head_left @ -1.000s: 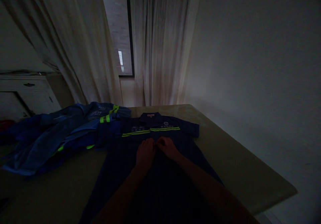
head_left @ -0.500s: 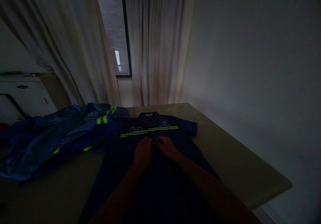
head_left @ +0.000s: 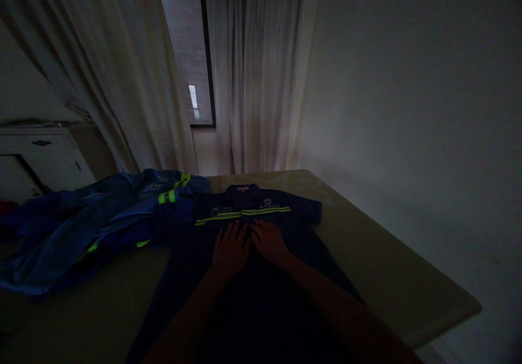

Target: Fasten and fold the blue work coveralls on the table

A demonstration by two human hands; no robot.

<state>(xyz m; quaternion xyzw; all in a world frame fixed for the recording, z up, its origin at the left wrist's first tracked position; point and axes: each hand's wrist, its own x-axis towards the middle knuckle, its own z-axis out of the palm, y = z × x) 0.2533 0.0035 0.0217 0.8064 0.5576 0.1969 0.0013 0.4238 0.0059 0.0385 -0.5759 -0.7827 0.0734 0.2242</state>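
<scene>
A dark navy work shirt (head_left: 302, 204) with short sleeves lies spread face up, its collar at the far end. Yellow-green reflective stripes cross its chest, with pale emblems above them. My left hand (head_left: 231, 249) rests flat on the shirt front just below the stripe, fingers spread. Beside it, my right hand (head_left: 269, 242) lies on the cloth with its fingers stretched out towards the middle. The fingertips of both hands come close together near the shirt's front opening. In the dim light, the lower shirt is very dark and the buttons cannot be made out.
A heap of blue work clothes (head_left: 118, 206) with yellow-green strips lies to the left, against the shirt's sleeve. The table (head_left: 391, 277) has a rounded corner at right. Beyond are curtains (head_left: 261, 81), a wall (head_left: 408, 108) and a white cabinet (head_left: 36, 157).
Both hands have gone from pinching at the middle of the shirt front to lying flat with fingers stretched out. The view has shifted slightly.
</scene>
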